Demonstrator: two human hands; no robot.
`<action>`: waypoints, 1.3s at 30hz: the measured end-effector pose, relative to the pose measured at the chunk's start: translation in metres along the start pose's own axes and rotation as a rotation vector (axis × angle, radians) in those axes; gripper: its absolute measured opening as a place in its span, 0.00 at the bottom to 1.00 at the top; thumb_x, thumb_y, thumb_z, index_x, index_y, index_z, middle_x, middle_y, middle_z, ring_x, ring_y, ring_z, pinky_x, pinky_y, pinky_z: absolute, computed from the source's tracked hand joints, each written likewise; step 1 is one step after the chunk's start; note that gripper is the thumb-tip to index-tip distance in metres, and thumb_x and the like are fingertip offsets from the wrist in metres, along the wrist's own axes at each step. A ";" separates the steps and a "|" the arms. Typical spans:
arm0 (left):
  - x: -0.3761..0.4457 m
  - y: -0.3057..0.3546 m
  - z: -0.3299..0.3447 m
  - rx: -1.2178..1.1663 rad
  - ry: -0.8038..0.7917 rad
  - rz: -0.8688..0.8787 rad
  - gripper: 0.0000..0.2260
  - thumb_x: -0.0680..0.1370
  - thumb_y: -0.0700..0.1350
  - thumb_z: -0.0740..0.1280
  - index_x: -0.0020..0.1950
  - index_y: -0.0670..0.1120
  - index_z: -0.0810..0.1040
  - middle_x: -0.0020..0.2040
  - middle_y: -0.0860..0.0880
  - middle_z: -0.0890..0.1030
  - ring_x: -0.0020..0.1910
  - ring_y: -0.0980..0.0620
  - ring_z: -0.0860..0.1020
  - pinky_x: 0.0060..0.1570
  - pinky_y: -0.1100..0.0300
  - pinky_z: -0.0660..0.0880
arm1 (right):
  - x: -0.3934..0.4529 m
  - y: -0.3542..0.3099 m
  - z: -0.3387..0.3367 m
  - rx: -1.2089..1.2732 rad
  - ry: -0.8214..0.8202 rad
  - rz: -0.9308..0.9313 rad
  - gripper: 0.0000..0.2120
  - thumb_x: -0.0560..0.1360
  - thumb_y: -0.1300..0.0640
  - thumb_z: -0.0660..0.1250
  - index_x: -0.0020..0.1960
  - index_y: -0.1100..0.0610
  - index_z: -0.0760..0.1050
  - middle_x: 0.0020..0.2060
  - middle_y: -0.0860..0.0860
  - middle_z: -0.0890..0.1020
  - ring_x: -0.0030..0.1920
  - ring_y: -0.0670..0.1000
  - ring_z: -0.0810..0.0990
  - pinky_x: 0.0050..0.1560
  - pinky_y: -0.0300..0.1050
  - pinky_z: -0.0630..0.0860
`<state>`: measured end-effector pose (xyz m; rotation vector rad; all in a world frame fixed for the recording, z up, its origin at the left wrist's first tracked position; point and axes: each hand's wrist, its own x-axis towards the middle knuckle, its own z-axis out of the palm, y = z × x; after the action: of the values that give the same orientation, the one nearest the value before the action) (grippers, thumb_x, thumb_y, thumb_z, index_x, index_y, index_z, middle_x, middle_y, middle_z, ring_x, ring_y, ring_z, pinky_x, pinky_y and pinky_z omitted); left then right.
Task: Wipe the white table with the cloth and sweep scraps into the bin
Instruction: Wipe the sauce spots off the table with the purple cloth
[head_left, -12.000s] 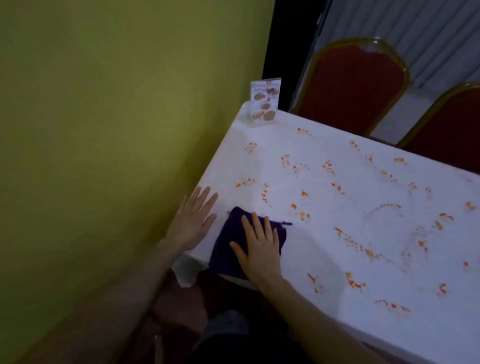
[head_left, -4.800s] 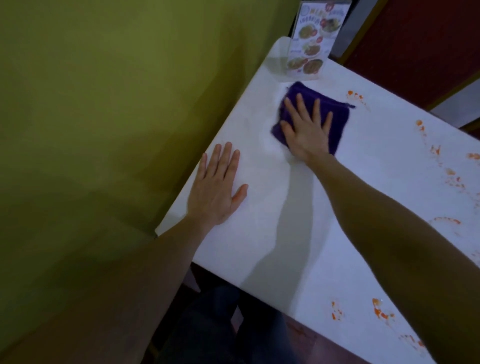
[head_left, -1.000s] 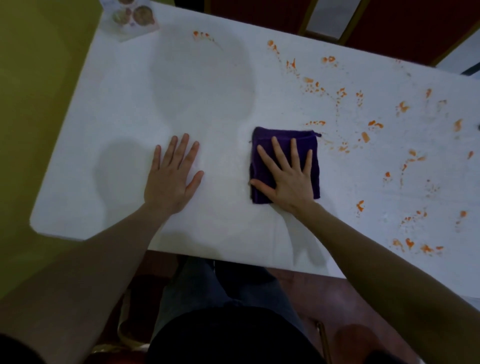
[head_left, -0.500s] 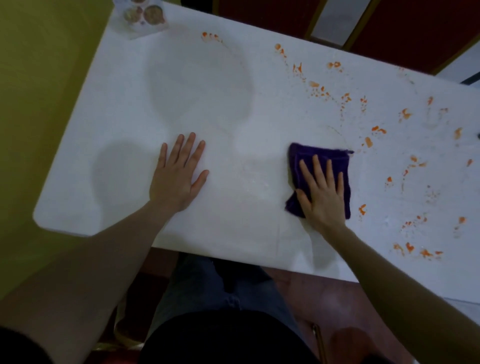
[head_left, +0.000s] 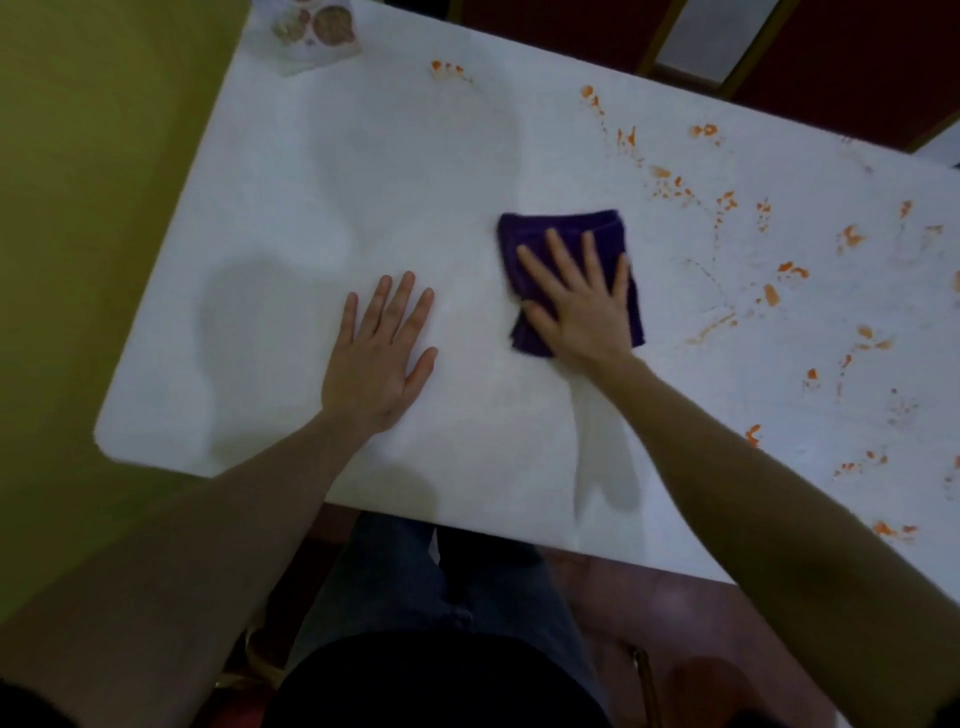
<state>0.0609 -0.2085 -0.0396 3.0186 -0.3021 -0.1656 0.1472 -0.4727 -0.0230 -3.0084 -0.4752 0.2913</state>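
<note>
1. A bare left hand (head_left: 376, 358) lies flat, fingers spread and holding nothing, near the white tabletop's (head_left: 291, 218) front edge, seemingly bracing the person's lean.
2. The right hand (head_left: 582, 301), open-palmed, presses a folded purple cloth (head_left: 561, 228) mid-tabletop, beside orange scraps (head_left: 769, 293) strewn toward the right edge.
3. A printed menu card (head_left: 317, 31) stands at the far-left corner; no bin shows.

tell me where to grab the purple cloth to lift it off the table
Pinch the cloth at its bare far edge, coming from above on the side away from the person. It lies folded flat, and the right hand covers its near half, so only that far strip is exposed.
</note>
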 end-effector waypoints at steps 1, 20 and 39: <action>0.000 0.000 0.000 -0.003 -0.004 -0.004 0.29 0.82 0.59 0.44 0.82 0.50 0.47 0.82 0.48 0.47 0.81 0.47 0.46 0.77 0.42 0.48 | 0.004 0.021 -0.004 0.023 0.000 0.094 0.31 0.76 0.35 0.49 0.78 0.38 0.52 0.79 0.47 0.53 0.79 0.59 0.49 0.73 0.71 0.43; 0.088 -0.076 -0.024 -0.078 0.043 -0.042 0.28 0.83 0.57 0.47 0.81 0.48 0.53 0.81 0.44 0.53 0.80 0.44 0.52 0.77 0.46 0.48 | -0.043 -0.063 0.013 0.003 -0.025 -0.088 0.29 0.80 0.36 0.46 0.79 0.42 0.51 0.80 0.48 0.51 0.79 0.61 0.45 0.73 0.72 0.44; 0.135 -0.115 -0.025 -0.001 0.066 -0.109 0.30 0.81 0.59 0.46 0.81 0.49 0.50 0.82 0.45 0.51 0.80 0.44 0.50 0.77 0.40 0.49 | 0.017 0.013 -0.010 0.074 0.021 0.400 0.32 0.77 0.33 0.44 0.79 0.39 0.49 0.80 0.46 0.50 0.79 0.59 0.45 0.73 0.68 0.47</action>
<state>0.2178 -0.1218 -0.0409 3.0328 -0.1322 -0.0740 0.1690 -0.4799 -0.0174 -3.0063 0.1425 0.2937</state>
